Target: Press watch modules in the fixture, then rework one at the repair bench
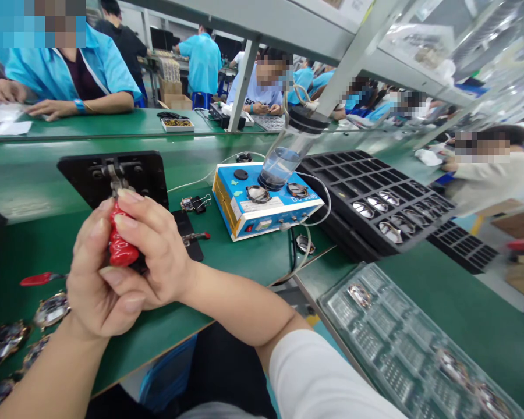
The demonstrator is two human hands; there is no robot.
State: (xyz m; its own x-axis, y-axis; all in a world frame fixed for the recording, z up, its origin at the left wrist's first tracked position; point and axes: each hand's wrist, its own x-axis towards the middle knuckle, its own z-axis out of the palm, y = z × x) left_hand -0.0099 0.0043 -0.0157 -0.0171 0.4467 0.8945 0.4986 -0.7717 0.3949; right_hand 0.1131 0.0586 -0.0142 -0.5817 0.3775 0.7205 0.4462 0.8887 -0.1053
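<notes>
Both my hands are wrapped around the red handle (123, 238) of a toggle clamp. My left hand (87, 273) closes on it from the left, and my right hand (159, 250) from the right, with fingertips lying over the grip. The clamp's metal linkage (113, 174) joins a black plate (81, 174) tilted up behind my hands. Whatever lies beneath my palms is hidden. Left of my hands rests another red handle (37, 279). Several metal-rimmed round parts, like watch cases (52, 310), lie at the lower left.
A blue dispenser box (266, 215) carries a clear cylinder (283, 157) with liquid. To its right are black compartment trays (344, 174) with round parts. A clear plastic tray (388, 331) lies nearer. A binder clip (198, 203) sits behind my right hand. Co-workers sit across the bench.
</notes>
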